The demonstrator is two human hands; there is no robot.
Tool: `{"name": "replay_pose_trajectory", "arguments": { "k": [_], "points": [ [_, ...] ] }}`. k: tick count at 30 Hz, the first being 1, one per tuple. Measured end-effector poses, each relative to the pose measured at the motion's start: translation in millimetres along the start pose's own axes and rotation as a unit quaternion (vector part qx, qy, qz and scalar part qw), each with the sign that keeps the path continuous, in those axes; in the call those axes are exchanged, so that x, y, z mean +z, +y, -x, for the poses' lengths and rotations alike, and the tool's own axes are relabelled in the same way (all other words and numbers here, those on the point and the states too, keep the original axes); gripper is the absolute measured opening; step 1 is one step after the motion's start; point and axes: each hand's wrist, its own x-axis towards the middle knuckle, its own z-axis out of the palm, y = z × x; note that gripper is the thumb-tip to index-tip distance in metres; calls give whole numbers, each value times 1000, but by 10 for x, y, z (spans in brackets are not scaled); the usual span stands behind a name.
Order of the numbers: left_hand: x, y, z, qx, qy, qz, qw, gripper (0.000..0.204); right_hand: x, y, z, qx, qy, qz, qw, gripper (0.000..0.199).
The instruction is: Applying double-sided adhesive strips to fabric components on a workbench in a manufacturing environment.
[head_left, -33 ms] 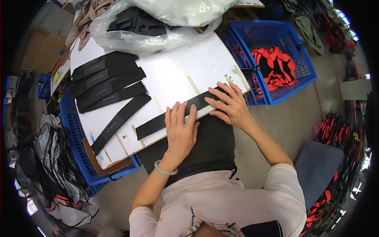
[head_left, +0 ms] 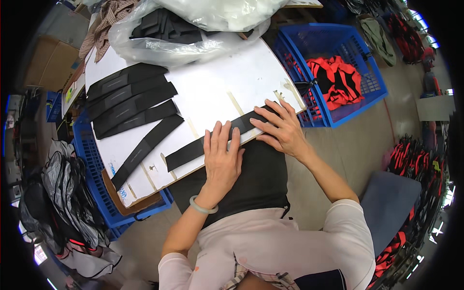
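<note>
A black fabric strip lies flat along the near edge of the white board. My left hand rests on the strip's middle, its fingers stretched out and lying flat. Over the strip's right end my right hand is spread, fingertips on the fabric and the board. That end is partly hidden beneath my fingers. To the left, several more black strips lie overlapped in a fan, and one strip slants down toward the board's near left corner.
A clear plastic bag holding black pieces stands at the board's far side. A blue crate with red and black fabric is at the right. Another blue crate sits below the board's left edge, near grey-black bundles.
My left hand has shifted very slightly to the right and away from me along the strip. My right hand stays in nearly the same place.
</note>
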Motion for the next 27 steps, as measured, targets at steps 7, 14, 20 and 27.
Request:
{"name": "replay_pose_trajectory", "arguments": {
  "k": [7,14,20,27],
  "points": [
    [80,43,18,8,-7,-20,1000,61,77,53,63,2,29,-6,1000,44],
    [114,87,26,9,-14,-30,999,62,127,106,93,-8,61,-21,998,42],
    [177,46,53,23,0,-52,998,62,156,102,107,-14,71,-16,997,41],
    [211,63,43,25,19,-73,997,54,169,109,112,-20,82,-8,996,39]
  ]
}}
